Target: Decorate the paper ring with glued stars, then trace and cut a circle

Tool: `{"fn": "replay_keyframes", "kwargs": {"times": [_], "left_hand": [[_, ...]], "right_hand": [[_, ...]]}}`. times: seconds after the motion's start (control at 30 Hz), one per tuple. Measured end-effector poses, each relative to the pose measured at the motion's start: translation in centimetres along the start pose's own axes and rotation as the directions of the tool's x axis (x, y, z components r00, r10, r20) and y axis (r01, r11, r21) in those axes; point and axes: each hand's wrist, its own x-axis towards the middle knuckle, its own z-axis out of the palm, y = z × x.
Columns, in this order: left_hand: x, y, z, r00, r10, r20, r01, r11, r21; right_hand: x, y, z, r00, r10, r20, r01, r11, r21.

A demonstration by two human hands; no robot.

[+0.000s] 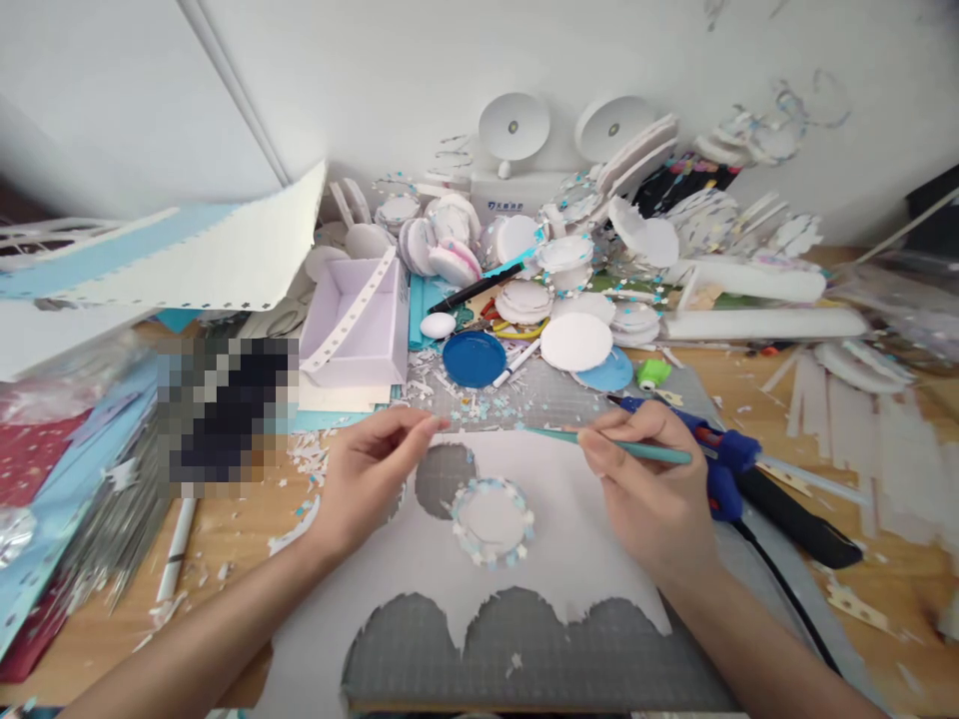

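Note:
My left hand (367, 479) is raised over the left side of a white sheet (576, 499) with round holes cut out. Its thumb and forefinger are pinched together; whatever they hold, if anything, is too small to make out. In my right hand (651, 489) are slim teal tweezers (651, 451), their tip pointing left above the sheet's far edge. Between the hands, a white disc (492, 521) ringed with small pale blue and white stars lies on the sheet. Small star pieces (501, 409) are scattered on the grey cutting mat (442, 479) beyond.
Beside my right hand lies a blue glue gun (726, 449) with a cable. A lilac box (352, 320), a blue lid (475, 359) and a white disc (576, 342) stand farther back, before piled decorated discs. Paper strips (839, 429) lie at right, blue-and-white sheets (187, 250) at left.

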Motion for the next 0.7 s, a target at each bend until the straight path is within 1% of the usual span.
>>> {"fn": "replay_keyframes", "kwargs": {"times": [0.1, 0.13, 0.2, 0.23, 0.3, 0.4, 0.47, 0.53, 0.7], "left_hand": [[0.7, 0.1, -0.9, 0.987, -0.004, -0.158, -0.003, 0.999, -0.042], [0.8, 0.2, -1.2, 0.981, 0.001, -0.196, -0.012, 0.999, -0.053], [0.9, 0.4, -1.5, 0.973, 0.027, -0.228, -0.036, 0.999, -0.032], [0.9, 0.5, -1.5, 0.976, 0.04, -0.214, -0.039, 0.999, 0.007], [0.8, 0.8, -1.4, 0.988, 0.06, -0.145, -0.045, 0.993, 0.107], [0.5, 0.9, -0.9, 0.994, 0.105, -0.031, -0.097, 0.976, 0.195], [0.4, 0.9, -0.6, 0.99, 0.142, 0.021, -0.143, 0.967, 0.21], [0.3, 0.7, -0.2, 0.986, 0.16, 0.051, -0.168, 0.964, 0.207], [0.1, 1.1, 0.5, 0.986, 0.137, 0.093, -0.151, 0.975, 0.163]], "right_hand": [[0.6, -0.2, -0.3, 0.998, -0.006, -0.069, 0.007, 1.0, 0.007], [0.7, -0.2, -0.4, 0.996, -0.008, -0.088, 0.009, 1.0, 0.013], [1.0, -0.1, -0.5, 0.995, 0.001, -0.104, 0.003, 0.999, 0.035], [1.1, 0.0, -0.6, 0.994, 0.008, -0.105, -0.003, 0.999, 0.042], [1.1, 0.2, -0.4, 0.995, 0.035, -0.09, -0.03, 0.998, 0.054], [1.0, 0.5, 0.2, 0.994, 0.11, 0.011, -0.111, 0.989, 0.103], [0.8, 0.9, 0.8, 0.982, 0.158, 0.103, -0.169, 0.979, 0.117], [0.5, 1.3, 1.2, 0.969, 0.189, 0.157, -0.205, 0.975, 0.091], [0.0, 2.5, 1.4, 0.954, 0.223, 0.201, -0.23, 0.973, 0.014]]}}
